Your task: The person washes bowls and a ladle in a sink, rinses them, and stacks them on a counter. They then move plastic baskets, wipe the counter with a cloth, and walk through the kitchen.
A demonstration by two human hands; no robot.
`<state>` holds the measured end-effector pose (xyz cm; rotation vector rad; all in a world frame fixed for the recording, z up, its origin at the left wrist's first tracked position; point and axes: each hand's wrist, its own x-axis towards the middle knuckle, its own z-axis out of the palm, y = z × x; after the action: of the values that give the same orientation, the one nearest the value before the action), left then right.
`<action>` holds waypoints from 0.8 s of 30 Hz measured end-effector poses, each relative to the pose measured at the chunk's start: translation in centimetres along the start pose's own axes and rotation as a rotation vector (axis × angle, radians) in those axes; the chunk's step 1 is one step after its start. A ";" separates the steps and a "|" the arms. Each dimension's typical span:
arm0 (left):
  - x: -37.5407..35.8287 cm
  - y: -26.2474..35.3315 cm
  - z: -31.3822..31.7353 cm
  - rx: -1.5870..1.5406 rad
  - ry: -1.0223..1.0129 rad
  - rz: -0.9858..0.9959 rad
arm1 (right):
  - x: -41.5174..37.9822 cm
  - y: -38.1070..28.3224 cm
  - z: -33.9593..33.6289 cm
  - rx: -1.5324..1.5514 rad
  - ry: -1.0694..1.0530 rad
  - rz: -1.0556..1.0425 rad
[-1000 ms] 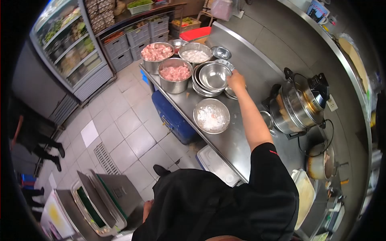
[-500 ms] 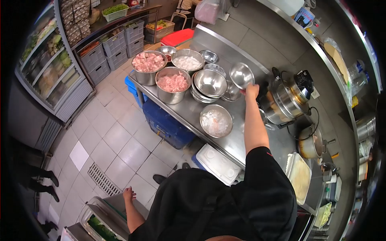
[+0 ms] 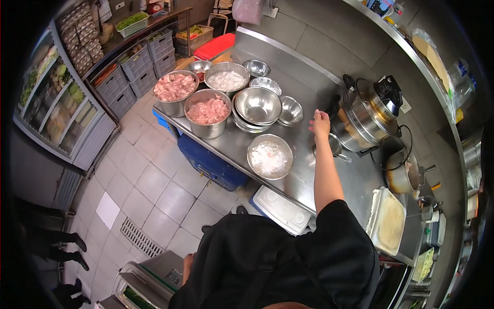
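My right hand (image 3: 320, 123) is stretched over the steel table (image 3: 303, 177), fingers apart and holding nothing. Just left of it, a shiny steel bowl (image 3: 290, 110) sits on a small stack. Beside that stands a taller pile of larger bowls (image 3: 258, 105). Nearer to me is a steel bowl with white powder (image 3: 269, 156) in it. Two deep pots of cut pink meat, one in front (image 3: 208, 110) and one behind (image 3: 176, 86), stand at the table's left end. My left hand (image 3: 189, 265) hangs low by my side, its fingers mostly hidden by my body.
A large steel cooker (image 3: 363, 121) with a cord stands right of my hand, with a ladle-like steel utensil (image 3: 335, 147) before it. A white tray (image 3: 387, 221) lies at the right. Below the table are a blue bin (image 3: 208, 162) and a white-lidded box (image 3: 280, 210).
The steel bowl has left my right hand and rests on the small stack. My right hand has opened and drawn back from it. My left hand has moved closer to my body.
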<state>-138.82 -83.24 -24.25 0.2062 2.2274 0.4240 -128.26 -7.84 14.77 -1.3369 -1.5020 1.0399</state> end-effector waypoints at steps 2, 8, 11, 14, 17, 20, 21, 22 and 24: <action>0.5 0.1 -0.3 0.075 0.052 0.063 | -1.7 -1.3 -0.5 0.073 -0.029 -0.037; 1.9 2.5 -4.2 -0.596 -0.053 -0.108 | -12.7 -9.4 -1.0 0.298 -0.611 -0.133; -0.8 9.2 -8.2 -0.533 -0.013 -0.003 | -18.1 -11.0 -0.3 0.413 -1.268 -0.242; -5.7 17.4 -11.9 -0.683 -0.073 0.129 | -23.5 -9.4 2.7 0.514 -1.872 0.047; -8.4 22.4 -12.2 -0.821 -0.112 0.181 | -29.3 -3.7 7.6 -0.267 -1.626 -0.590; -6.5 20.3 -8.6 -0.576 -0.047 0.117 | -30.0 3.0 9.0 -0.264 -1.595 -0.722; -6.4 19.1 -7.4 -0.496 -0.022 0.085 | -30.7 4.0 8.4 -0.108 -1.768 -0.266; -6.4 17.2 -5.9 -0.520 -0.011 0.044 | -30.5 5.0 7.9 -0.207 -1.750 -0.330; -4.1 11.7 -3.0 -0.352 -0.044 0.046 | -30.5 8.2 6.2 -0.353 -1.641 -0.366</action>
<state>-138.43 -74.21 -15.20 0.0788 2.0684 0.8178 -129.77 -37.80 3.11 -0.0619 -3.0137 1.7578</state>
